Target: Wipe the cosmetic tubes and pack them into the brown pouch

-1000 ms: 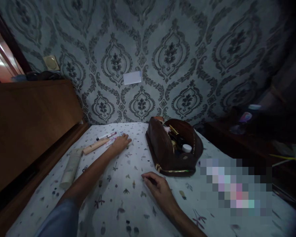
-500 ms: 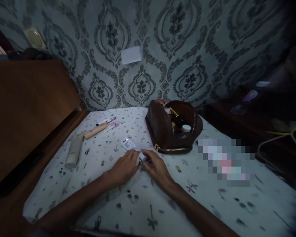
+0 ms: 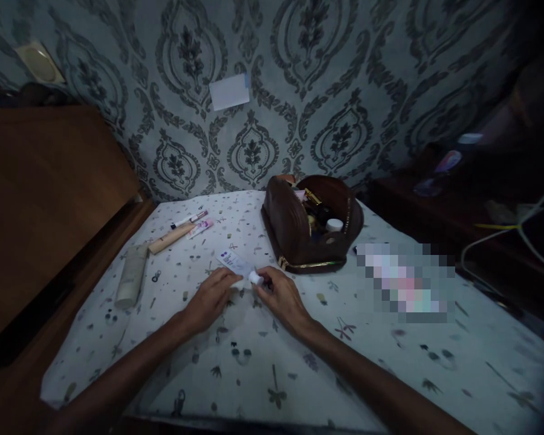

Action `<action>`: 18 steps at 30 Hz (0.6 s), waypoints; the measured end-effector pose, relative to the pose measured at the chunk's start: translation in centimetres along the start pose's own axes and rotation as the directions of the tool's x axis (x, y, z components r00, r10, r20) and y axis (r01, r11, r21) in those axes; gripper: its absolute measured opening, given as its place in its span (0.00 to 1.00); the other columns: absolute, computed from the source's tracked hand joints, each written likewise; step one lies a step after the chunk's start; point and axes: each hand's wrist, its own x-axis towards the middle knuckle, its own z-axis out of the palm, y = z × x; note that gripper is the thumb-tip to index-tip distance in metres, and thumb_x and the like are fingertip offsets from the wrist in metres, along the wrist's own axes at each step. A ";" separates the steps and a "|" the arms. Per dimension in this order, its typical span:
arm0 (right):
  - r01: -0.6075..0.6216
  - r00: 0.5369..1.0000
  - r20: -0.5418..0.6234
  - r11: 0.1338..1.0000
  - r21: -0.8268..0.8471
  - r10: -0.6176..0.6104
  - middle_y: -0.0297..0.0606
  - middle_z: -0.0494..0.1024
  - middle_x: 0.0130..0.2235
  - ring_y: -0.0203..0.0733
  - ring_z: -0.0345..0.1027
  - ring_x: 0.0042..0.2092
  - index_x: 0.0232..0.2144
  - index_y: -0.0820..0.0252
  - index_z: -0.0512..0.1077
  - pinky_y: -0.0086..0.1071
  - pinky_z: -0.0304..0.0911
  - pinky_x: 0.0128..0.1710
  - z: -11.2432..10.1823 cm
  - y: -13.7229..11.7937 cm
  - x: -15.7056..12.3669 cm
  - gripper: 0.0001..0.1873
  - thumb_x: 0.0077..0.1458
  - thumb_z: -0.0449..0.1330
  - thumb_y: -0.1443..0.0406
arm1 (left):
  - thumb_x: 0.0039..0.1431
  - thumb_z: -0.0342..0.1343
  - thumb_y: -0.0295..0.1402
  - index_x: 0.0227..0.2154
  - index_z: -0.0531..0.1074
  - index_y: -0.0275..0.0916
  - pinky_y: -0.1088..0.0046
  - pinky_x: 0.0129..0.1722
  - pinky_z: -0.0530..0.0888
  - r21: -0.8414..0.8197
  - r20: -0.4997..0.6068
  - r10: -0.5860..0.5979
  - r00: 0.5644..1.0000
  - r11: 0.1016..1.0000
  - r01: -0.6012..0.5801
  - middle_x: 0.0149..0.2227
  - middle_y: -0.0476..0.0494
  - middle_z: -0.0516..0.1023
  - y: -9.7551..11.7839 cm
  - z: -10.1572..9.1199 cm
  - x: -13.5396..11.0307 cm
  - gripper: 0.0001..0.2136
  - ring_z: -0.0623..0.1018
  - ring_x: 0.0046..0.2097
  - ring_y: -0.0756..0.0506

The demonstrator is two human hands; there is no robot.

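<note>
Head view: right hand [image 3: 283, 298]'s fingers gripped squeeze tube [image 3: 233, 261] at white cap [image 3: 255, 278], mid-cloth [image 3: 236, 396]; left hand [image 3: 208, 301] alongside, grip unclear. Four cosmetics [image 3: 170, 239] lay out toward far-left corner; others sat inside brown bag [image 3: 290, 226].

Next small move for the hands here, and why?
Probably steady the small tube with the left hand: the right hand appears to pinch the tube's white cap, while the left is close beside the tube, contact unclear.

A white card [image 3: 229, 93] sits against the patterned wallpaper [image 3: 344, 130].
</note>
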 end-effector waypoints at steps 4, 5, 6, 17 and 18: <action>0.030 0.998 -0.054 1.000 -0.005 -0.030 0.38 0.76 0.34 0.44 0.68 0.36 0.34 0.58 0.71 0.36 0.64 0.41 0.3 0.3 -0.3 0.07 0.50 0.58 0.66 | 0.69 0.43 0.28 0.54 0.70 0.42 0.67 0.47 0.73 -0.044 -0.036 -0.031 0.999 0.999 0.030 0.43 0.40 0.73 0.2 1.0 2.6 0.16 0.74 0.47 0.44; 0.029 0.998 -0.054 1.000 -0.003 -0.030 0.38 0.76 0.34 0.43 0.67 0.36 0.33 0.58 0.70 0.35 0.64 0.40 0.4 0.4 -0.3 0.06 0.50 0.58 0.66 | 0.68 0.43 0.27 0.53 0.71 0.41 0.67 0.46 0.73 -0.044 -0.021 -0.033 0.999 0.999 0.032 0.42 0.40 0.73 0.2 1.4 3.1 0.16 0.73 0.46 0.44; 0.026 0.998 -0.049 1.000 -0.002 -0.026 0.38 0.75 0.33 0.43 0.67 0.35 0.32 0.57 0.70 0.35 0.64 0.39 0.4 0.5 -0.4 0.05 0.49 0.58 0.66 | 0.67 0.43 0.26 0.52 0.72 0.41 0.67 0.46 0.73 -0.043 -0.007 -0.040 0.999 0.998 0.040 0.42 0.41 0.72 0.1 1.9 3.5 0.16 0.73 0.45 0.44; 0.050 0.997 -0.056 0.999 0.020 -0.049 0.36 0.74 0.32 0.43 0.66 0.34 0.31 0.56 0.70 0.33 0.62 0.36 0.1 0.0 -0.3 0.05 0.48 0.57 0.68 | 0.60 0.45 0.21 0.38 0.76 0.39 0.71 0.42 0.71 0.065 0.100 -0.230 0.968 0.972 0.224 0.34 0.45 0.70 -2.9 2.6 5.8 0.15 0.73 0.41 0.46; 0.055 0.997 -0.050 0.998 0.023 -0.053 0.36 0.74 0.32 0.43 0.66 0.34 0.31 0.56 0.70 0.33 0.62 0.36 0.0 0.0 -0.3 0.05 0.48 0.57 0.68 | 0.59 0.45 0.21 0.39 0.76 0.39 0.71 0.43 0.71 0.091 0.108 -0.235 0.966 0.970 0.225 0.34 0.45 0.70 -3.0 2.7 5.9 0.15 0.73 0.41 0.46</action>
